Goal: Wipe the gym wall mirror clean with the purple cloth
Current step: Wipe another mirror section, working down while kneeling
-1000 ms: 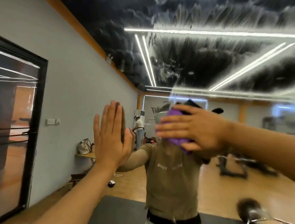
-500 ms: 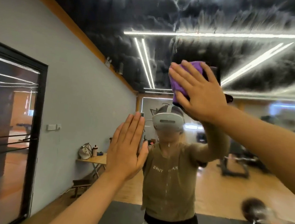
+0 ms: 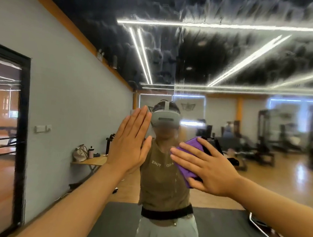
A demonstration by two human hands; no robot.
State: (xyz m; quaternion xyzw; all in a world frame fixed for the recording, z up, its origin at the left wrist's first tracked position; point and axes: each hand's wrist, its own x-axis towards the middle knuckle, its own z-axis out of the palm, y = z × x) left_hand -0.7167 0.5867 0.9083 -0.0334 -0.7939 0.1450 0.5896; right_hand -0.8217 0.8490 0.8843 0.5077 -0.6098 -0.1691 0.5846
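- Presently, the mirror (image 3: 230, 68) fills the view; its upper part carries wet streaks and smears, so wiping is judged unfinished.
- Right hand (image 3: 207, 169): fingers spread straight, palm pressing the purple cloth (image 3: 188, 158) flat on the mirror, right of the reflected person's chest.
- Left hand (image 3: 131, 144): flat, fingers together, braced on the mirror left of the cloth.
- Cloth long axis runs diagonally; streaks lie above it.
- Hidden: most of the cloth under the palm.

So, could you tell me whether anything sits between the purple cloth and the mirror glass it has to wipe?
Nothing visible does: the right hand presses the purple cloth flat against the mirror, and the left hand rests beside it.
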